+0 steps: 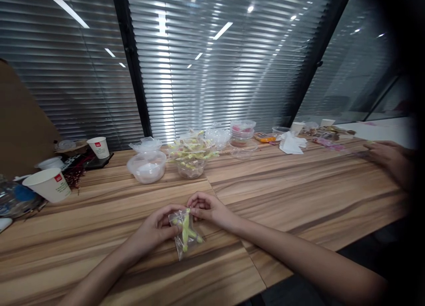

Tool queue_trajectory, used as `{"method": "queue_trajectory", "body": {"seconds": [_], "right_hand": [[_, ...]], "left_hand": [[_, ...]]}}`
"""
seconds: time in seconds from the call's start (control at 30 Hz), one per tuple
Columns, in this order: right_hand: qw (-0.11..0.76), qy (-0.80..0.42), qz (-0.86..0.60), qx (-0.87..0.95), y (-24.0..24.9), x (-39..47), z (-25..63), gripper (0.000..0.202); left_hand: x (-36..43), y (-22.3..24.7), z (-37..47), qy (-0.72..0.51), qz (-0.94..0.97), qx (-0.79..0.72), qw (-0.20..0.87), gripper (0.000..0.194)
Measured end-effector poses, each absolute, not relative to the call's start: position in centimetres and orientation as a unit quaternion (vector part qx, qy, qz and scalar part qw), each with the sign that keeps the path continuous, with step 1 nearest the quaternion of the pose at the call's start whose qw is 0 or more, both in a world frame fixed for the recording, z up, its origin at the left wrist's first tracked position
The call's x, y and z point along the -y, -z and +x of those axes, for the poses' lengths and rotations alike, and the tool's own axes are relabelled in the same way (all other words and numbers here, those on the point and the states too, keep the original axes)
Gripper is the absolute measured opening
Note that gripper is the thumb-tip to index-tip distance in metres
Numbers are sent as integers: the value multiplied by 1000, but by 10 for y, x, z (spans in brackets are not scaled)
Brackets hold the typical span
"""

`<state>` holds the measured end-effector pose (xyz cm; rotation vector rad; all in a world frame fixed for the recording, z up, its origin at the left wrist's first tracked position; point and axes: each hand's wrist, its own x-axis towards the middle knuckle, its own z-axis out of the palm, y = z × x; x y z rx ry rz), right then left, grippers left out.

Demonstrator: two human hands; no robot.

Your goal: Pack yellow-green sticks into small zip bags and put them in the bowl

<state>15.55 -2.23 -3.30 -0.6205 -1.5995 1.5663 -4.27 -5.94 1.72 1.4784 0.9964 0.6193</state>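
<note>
Just above the wooden table (133,253), a small clear plastic bag (181,248) holds yellow-green twisted pieces (186,233). My left hand (161,226) grips the bag's left side, its thumb lying across the front. At the bag's upper right corner, the fingers of my right hand (207,211) are pinched together near the tip of one yellow piece. Whether they hold the plastic, the piece or both is hard to make out. Farther back, a clear bowl (191,168) is heaped with similar yellow-green bagged pieces (192,149).
Clear plastic bowls (146,166) stand left of the heap, and stacked tubs (243,129) right of it. Paper cups (49,184) and a dark phone-like slab (99,161) lie left. Crumpled tissue (292,143) sits back right. Another person's hand (388,157) is at the right edge.
</note>
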Motion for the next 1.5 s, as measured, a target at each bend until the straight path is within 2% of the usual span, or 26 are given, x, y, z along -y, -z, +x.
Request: {"method": "queue_trajectory", "body": {"seconds": [0.17,0.4,1.0,1.5], "right_hand": [[407,-625,-233,624,35,21,155,38],[403,-601,-234,649,32,24,154,29],[381,-578,-247,678,28,26,157,23],[390,-605,-227,656,30,27,158,37]], "left_hand": [[59,-18,-42,-252,638,-422,593,43],[59,-16,-43,-244,632,-436,593,45],[56,-14,-47,-191,682,-440,552,41],[57,-14,-39,-262,629,-433,589,31]]}}
